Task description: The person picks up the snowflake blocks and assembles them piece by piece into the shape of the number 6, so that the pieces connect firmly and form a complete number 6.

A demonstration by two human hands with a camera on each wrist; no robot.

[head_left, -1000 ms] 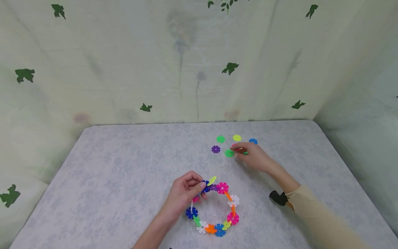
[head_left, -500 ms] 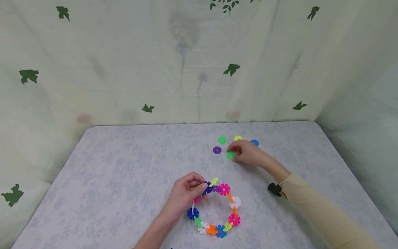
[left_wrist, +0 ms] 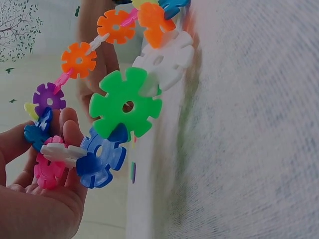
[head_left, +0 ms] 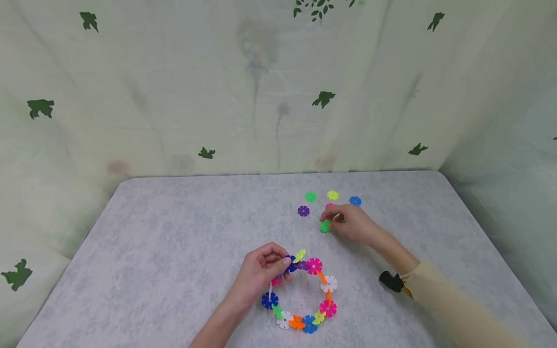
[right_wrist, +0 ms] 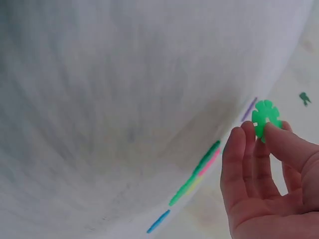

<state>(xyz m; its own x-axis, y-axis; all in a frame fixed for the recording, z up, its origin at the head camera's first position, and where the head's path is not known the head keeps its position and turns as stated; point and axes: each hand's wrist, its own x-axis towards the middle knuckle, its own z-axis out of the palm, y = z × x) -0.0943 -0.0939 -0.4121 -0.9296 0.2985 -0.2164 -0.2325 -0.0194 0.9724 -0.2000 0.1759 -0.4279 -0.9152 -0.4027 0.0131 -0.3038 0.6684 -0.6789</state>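
Note:
My left hand (head_left: 263, 268) pinches a ring of linked snowflake discs (head_left: 309, 323) at its upper left, by a dark blue disc. A yellow disc (head_left: 300, 255) sticks up from the ring beside my fingertips. In the left wrist view a green disc (left_wrist: 125, 103), a blue disc (left_wrist: 102, 158) and orange discs (left_wrist: 79, 60) show slotted edge to edge. Farther back, my right hand (head_left: 351, 223) pinches a loose green snowflake disc (head_left: 324, 226) between thumb and fingers. The right wrist view shows this green disc (right_wrist: 265, 115) held up off the table.
Around my right hand lie loose discs: purple (head_left: 303, 210), green (head_left: 310, 196), yellow (head_left: 332, 195), blue (head_left: 355, 200) and a partly hidden pink one (head_left: 329, 206). A black strap-like object (head_left: 390, 282) sits at the right wrist. Printed cloth (head_left: 278, 96) stands behind the grey table (head_left: 174, 241).
My right hand has taken hold of the green disc and drawn it slightly nearer, away from the other loose discs. My left hand keeps its grip on the ring.

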